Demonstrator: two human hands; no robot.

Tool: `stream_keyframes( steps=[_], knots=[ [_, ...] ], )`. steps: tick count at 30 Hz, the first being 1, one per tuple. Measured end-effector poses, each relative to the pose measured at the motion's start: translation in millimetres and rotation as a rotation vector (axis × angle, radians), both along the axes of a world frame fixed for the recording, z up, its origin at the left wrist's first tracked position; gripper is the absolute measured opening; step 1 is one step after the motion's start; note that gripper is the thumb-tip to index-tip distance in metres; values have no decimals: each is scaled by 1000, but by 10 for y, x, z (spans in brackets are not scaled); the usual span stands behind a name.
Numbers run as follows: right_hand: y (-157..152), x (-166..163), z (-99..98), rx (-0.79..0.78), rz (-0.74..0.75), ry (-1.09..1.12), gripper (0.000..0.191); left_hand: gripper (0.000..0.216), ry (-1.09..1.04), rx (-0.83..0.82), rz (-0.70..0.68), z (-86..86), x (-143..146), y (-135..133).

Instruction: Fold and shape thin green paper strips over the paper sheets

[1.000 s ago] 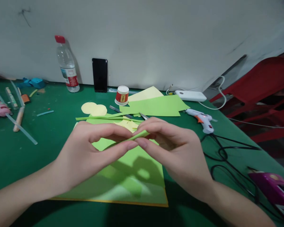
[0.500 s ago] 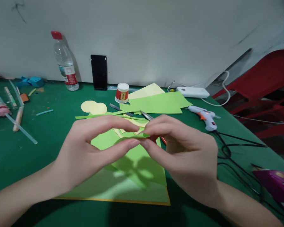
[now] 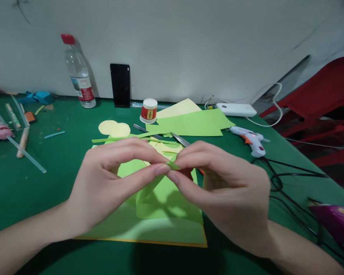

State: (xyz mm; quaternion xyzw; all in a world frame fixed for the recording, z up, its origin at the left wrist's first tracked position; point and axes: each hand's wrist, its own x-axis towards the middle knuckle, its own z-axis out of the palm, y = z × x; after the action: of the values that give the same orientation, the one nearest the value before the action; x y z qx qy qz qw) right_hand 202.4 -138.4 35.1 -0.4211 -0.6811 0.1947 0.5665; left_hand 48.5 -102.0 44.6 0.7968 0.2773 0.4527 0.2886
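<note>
My left hand (image 3: 114,179) and my right hand (image 3: 220,183) meet above the green table, both pinching a narrow light-green paper strip (image 3: 172,165) between thumb and forefinger. The strip bends down into a loop (image 3: 149,198) below the fingers. Under the hands lies a large light-green sheet (image 3: 160,225) with an orange edge. Just behind the hands lie scissors (image 3: 180,139), thin green strips (image 3: 123,139) and yellow paper scraps (image 3: 167,147).
A water bottle (image 3: 78,76), a black phone (image 3: 120,85) and a small red-and-white cup (image 3: 148,110) stand by the wall. Yellow paper circles (image 3: 114,128), green and yellow sheets (image 3: 189,122), a glue gun (image 3: 249,139), a power bank (image 3: 236,109), black cables (image 3: 286,183) and glue sticks (image 3: 20,149) lie about.
The strip, held flat between both hands a second ago, now bends into a hanging loop as the fingertips come together. The hands have risen slightly.
</note>
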Motion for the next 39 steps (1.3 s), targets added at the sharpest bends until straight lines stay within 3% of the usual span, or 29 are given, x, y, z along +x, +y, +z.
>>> stream_keyframes(
  steps=[4,10,13,22,26,29,33,39],
  knots=[
    [-1,3,21,-52,32,49,17,8,-15,-23,-20,-16,12,3],
    [34,73,41,-445,258,258,17,8,34,-89,-58,2,1,3],
    [62,120,10,-569,355,377,17,7,66,-110,-50,12,-4,6],
    [157,139,-34,-635,382,542,21,9,112,-367,-94,-9,23,59],
    [198,156,-53,-641,346,481,22,13,185,-496,-97,12,20,114],
    [234,183,-50,-616,350,306,17,15,235,-626,-129,42,12,170],
    [293,200,-34,-638,460,32,12,20,303,-794,-212,65,12,223],
    [375,330,15,-730,579,-136,20,25,526,-872,-333,74,-17,216]
  ],
)
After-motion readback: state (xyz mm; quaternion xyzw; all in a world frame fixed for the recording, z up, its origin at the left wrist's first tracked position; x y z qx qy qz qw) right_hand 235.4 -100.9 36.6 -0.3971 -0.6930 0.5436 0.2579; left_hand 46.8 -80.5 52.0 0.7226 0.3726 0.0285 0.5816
